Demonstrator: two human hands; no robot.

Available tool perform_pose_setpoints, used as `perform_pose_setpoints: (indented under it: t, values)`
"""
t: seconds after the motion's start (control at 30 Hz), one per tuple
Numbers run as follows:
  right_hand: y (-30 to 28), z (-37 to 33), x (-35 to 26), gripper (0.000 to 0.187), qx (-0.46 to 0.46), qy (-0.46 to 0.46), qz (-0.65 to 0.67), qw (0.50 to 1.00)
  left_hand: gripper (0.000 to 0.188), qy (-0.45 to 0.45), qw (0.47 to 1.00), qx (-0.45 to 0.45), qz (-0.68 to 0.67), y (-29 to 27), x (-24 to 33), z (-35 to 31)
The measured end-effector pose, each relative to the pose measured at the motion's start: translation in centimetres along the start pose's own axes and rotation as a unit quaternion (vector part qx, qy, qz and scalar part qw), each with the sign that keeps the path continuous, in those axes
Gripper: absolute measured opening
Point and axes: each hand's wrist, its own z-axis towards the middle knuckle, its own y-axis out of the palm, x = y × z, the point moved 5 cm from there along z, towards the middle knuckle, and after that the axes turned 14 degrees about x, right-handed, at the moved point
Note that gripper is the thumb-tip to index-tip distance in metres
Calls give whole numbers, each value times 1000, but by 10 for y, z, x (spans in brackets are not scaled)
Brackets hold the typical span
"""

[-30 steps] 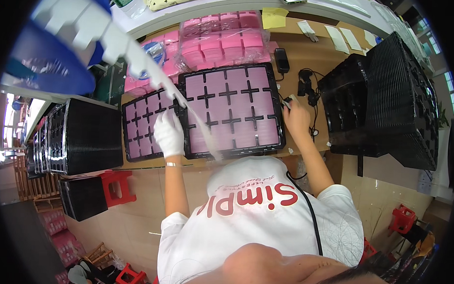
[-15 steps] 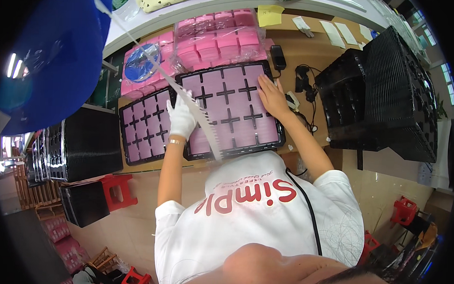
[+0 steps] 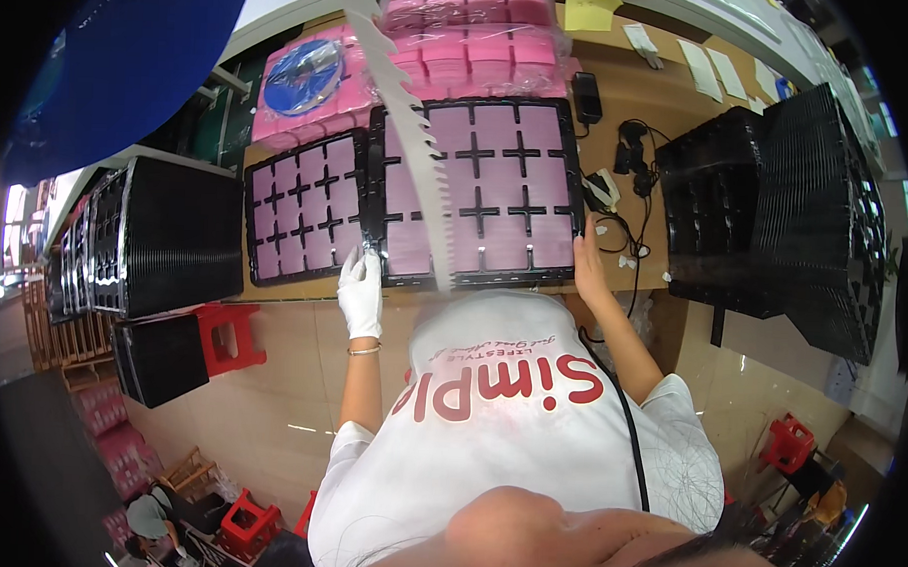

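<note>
A large black tray (image 3: 471, 276) with pink-lilac pads between cross-shaped dividers lies flat on the table before me. My left hand (image 3: 360, 292), in a white glove, closes its fingers at the tray's near left corner. My right hand (image 3: 590, 268) is bare; its fingers lie stretched out along the near part of the tray's right edge, touching it. To the left, close against it, sits a similar black tray (image 3: 304, 275) with lilac pads. A white saw-toothed strip (image 3: 425, 163) hangs across the view and hides part of the large tray.
Wrapped pink foam blocks (image 3: 474, 59) and a blue coil (image 3: 303, 76) lie behind the trays. Stacks of black trays stand at right (image 3: 816, 216) and left (image 3: 180, 249). A black adapter (image 3: 585, 98) and cables (image 3: 633, 155) lie right of the large tray. A red stool (image 3: 230, 338) stands lower left.
Both hands have come nearer to me: the left from the trays' inner edges to the near corner, the right from the pads' far right down to the side edge. The view has shifted too.
</note>
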Motion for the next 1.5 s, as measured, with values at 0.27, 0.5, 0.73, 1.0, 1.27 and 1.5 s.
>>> perform_pose_setpoints:
  t: [0.27, 0.5, 0.73, 1.0, 1.27, 1.5]
  values:
    - [-7, 12, -25, 58, 119, -126, -112, 979, 34, -53, 980, 61, -180, -11, 54, 8]
    - [-17, 19, -71, 48, 159, -157, -27, 974, 54, -3, 956, 217, -199, -177, 12, 144]
    - [-12, 2, -67, 47, 161, -110, -42, 980, 63, -155, 932, 260, -198, -204, -143, 180]
    - [-11, -9, -77, 47, 172, -126, -95, 972, 50, -6, 840, 350, 415, -159, -128, 205]
    - [20, -4, -98, 48, 111, -158, -59, 979, 85, 280, 845, -130, 437, 57, -49, 101]
    - [11, -3, -100, 47, 88, -144, -30, 985, 84, 328, 804, -121, 481, 53, -54, 95]
